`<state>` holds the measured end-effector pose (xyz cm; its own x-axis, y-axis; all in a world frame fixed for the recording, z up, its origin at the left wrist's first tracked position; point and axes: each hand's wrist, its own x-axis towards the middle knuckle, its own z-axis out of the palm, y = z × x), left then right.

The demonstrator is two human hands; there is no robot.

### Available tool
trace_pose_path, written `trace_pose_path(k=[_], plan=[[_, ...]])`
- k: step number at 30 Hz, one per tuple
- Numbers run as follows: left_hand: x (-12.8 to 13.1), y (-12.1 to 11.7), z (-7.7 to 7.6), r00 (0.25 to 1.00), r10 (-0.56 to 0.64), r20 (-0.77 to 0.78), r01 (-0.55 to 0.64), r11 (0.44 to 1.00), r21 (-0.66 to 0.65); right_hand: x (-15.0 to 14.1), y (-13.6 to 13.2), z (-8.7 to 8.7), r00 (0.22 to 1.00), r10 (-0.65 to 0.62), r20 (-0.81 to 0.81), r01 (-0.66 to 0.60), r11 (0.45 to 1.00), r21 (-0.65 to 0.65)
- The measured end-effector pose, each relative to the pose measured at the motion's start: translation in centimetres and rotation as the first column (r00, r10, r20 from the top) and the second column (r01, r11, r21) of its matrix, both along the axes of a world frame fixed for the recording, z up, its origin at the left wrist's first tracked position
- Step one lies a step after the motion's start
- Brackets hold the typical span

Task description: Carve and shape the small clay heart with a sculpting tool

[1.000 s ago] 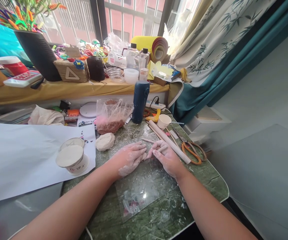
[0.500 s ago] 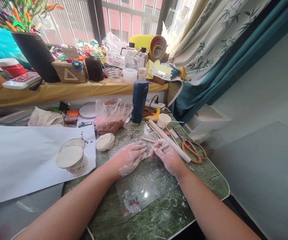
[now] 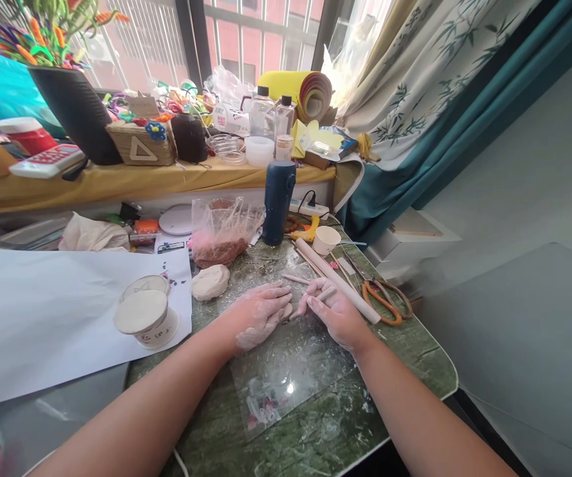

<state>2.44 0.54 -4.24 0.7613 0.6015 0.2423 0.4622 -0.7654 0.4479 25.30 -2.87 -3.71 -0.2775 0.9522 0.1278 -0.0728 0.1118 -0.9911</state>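
My left hand (image 3: 259,315), dusted white, lies palm down with fingers stretched flat on a clear plastic sheet (image 3: 286,377) on the green marble-look table (image 3: 405,361). My right hand (image 3: 333,311) rests beside it, the fingertips of both nearly touching. The right thumb and fingers close around a thin pale stick (image 3: 326,293). A small pale bit shows under the left fingertips. A lump of white clay (image 3: 210,281) sits just beyond my left hand.
A long pale roller (image 3: 335,279) and orange-handled scissors (image 3: 385,301) lie right of my right hand. Two white tubs (image 3: 144,311) stand on white paper (image 3: 42,311) at left. A plastic bag (image 3: 221,232), blue bottle (image 3: 279,202) and paper cup (image 3: 326,240) stand behind. A cluttered shelf (image 3: 117,175) runs along the window.
Both hands stay in the same spot on the sheet. The right fingers have shifted slightly on the thin stick.
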Motion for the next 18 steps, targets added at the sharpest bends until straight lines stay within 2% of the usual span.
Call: trace_pose_path(k=[6,11,18], plan=[[0.0,0.1,0.8,1.000,-0.017,-0.009,0.016,0.999,-0.042,-0.2,0.0,0.2,1.000,0.003,0.019,-0.003,1.000,0.005],[0.0,0.2,0.1,1.000,-0.004,-0.017,0.004,1.000,-0.006,-0.1,0.1,0.1,0.999,-0.054,-0.006,0.054,0.999,-0.005],[-0.1,0.2,-0.1,1.000,-0.018,0.011,0.017,1.000,0.024,-0.2,0.0,0.3,1.000,0.001,0.008,0.000,1.000,-0.026]])
